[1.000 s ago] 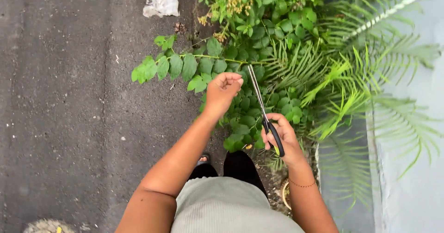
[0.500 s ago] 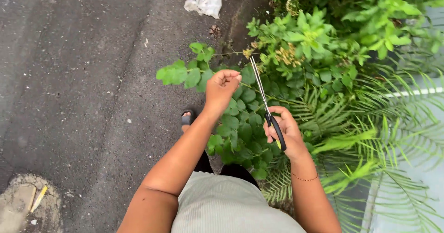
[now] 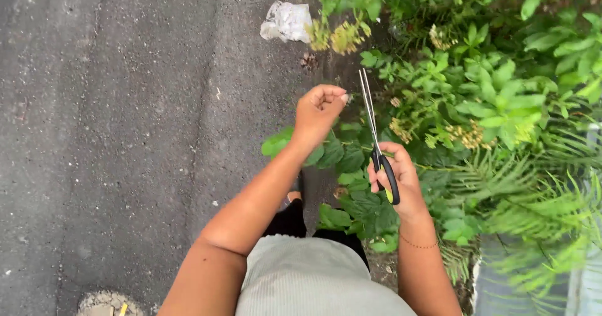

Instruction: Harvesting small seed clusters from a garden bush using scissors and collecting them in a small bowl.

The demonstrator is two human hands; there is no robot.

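While the left hand is curled into a loose fist, pinching what looks like a thin green leafy stem between thumb and fingertips, the right hand is clamped around the black-and-yellow plastic handles of a pair of long steel scissors. The blades run up and away from the right hand, lying together or nearly so, with their tips just to the right of the left hand's knuckles and close to the pinched stem. Whether they touch the stem cannot be told.

Below the left hand and between the two forearms, broad dark green leaves crowd in, hiding most of the stem's lower run. To the right of the scissors stands a dense shrub with light green leaves and small yellowish flower clusters; further right and lower, feathery fern fronds spread out. Above the left hand a crumpled whitish plastic bag lies on the dark grey asphalt, which fills everything to the left of that arm.
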